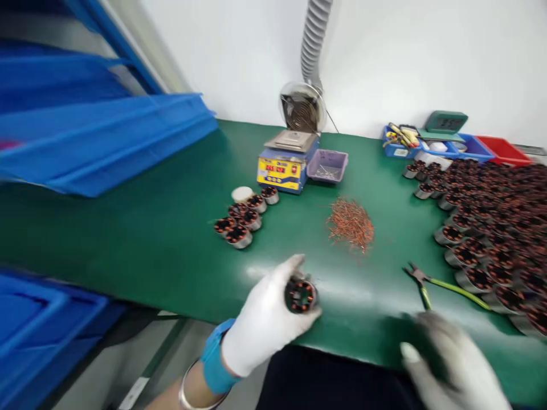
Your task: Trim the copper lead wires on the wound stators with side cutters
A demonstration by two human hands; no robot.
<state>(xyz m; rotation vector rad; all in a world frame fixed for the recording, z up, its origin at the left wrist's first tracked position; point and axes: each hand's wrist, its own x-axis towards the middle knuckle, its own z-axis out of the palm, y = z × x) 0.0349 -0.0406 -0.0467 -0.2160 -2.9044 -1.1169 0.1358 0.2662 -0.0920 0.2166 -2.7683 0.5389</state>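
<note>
My left hand (269, 307), in a white glove with a blue wristband, is closed around a motor stator (301, 295). The stator's ring of copper windings faces up toward me, just above the green table. At the lower right, my gloved right hand (455, 364) is smeared by motion, with thumb and fingers apart and no object visible between them. Just beyond its fingertips lie diagonal cutters (427, 282) with green handles, their jaws spread. One handle ends close to the fingers; whether they touch I cannot tell.
A pile of copper wire clippings (350, 223) lies mid-table. Several stators (238, 234) stand at left near a yellow-and-blue heated device (280, 171) and a purple tray (327, 166). Many stators (491, 245) crowd the right. Blue bins (106, 136) flank the left; small boxes (474, 149) stand behind.
</note>
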